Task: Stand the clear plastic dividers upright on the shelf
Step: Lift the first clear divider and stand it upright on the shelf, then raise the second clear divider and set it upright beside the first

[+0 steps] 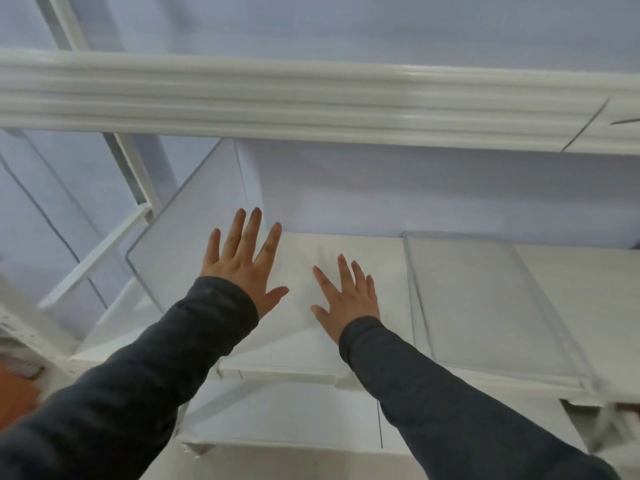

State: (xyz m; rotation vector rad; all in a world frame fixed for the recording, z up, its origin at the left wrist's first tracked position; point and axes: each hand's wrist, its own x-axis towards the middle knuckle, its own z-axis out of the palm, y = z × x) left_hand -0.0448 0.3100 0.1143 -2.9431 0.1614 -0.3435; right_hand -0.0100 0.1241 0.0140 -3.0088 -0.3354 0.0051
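One clear plastic divider [194,216] stands upright at the left end of the white shelf [346,247]. My left hand [246,265] is spread open just to its right, fingers apart, holding nothing. My right hand [346,296] hovers flat and open over the shelf's middle. A second clear divider [485,303] lies flat on the shelf to the right of my right hand, apart from it. Whether my left hand touches the upright divider is unclear.
A white shelf board [311,98] runs overhead across the view. A slanted white frame post [138,174] stands behind the upright divider. A lower shelf [284,414] sits beneath my arms. Orange floor [17,386] shows at the bottom left.
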